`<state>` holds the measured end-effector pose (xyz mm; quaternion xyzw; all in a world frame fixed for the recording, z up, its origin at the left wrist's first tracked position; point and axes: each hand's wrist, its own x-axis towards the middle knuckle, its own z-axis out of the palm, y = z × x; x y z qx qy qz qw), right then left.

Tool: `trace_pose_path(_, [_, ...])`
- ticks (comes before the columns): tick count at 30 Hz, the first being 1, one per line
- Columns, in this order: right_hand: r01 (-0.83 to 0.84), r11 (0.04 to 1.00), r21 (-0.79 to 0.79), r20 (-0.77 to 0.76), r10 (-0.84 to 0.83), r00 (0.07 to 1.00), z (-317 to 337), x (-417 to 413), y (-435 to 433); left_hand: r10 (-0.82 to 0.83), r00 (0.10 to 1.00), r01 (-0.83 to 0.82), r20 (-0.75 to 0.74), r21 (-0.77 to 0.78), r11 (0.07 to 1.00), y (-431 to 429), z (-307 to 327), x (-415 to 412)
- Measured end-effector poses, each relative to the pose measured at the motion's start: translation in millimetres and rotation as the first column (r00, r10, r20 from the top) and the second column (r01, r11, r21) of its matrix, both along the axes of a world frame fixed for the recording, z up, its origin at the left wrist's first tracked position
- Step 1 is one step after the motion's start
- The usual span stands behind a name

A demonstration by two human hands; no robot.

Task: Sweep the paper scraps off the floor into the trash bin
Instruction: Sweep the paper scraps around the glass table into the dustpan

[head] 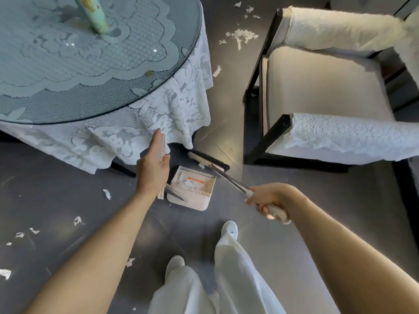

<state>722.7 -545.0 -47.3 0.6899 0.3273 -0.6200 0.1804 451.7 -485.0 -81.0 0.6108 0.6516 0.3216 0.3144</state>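
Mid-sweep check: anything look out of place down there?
Yes: torn paper scraps litter the floor between the table and the armchair, with more at lower left. A few lie in the dustpan. Nothing looks damaged.

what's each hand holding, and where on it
Right hand grips the broom by its white handle end. Left hand lies along the dustpan handle; grip unclear.

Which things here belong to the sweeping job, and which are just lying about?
Job: broom, gripped in the right hand; dustpan, by the left hand; paper scraps on the floor.
Lying about: glass-topped table, lace tablecloth, armchair.
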Motion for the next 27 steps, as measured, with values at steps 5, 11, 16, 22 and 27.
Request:
trace_pose_path(5, [0.220, 0.968, -0.122, -0.074, -0.229, 0.971, 28, -22, -60, -0.068, 0.997, 0.066, 0.043, 0.037, 0.997, -11, 0, -16])
trace_pose_path(11, [0.396, 0.915, -0.073, -0.087, -0.402, 0.912, 69, -49, -136, -0.326, 0.945, 0.323, 0.024, 0.086, 0.943, -64, 2, -64])
trace_pose_path(16, [0.543, 0.840, -0.011, -0.120, -0.540, 0.833, 82, -80, -197, -0.342, 0.933, 0.357, -0.110, 0.169, 0.919, -107, 8, -107])
trace_pose_path(22, [0.701, 0.712, -0.044, -0.183, -0.695, 0.695, 77, -112, -248, -0.344, 0.935, 0.354, -0.085, 0.197, 0.914, -171, 19, -155])
trace_pose_path(27, [0.712, 0.702, -0.029, -0.212, -0.700, 0.682, 56, -146, -287, -0.310, 0.951, 0.307, -0.012, 0.190, 0.933, -231, 35, -198])
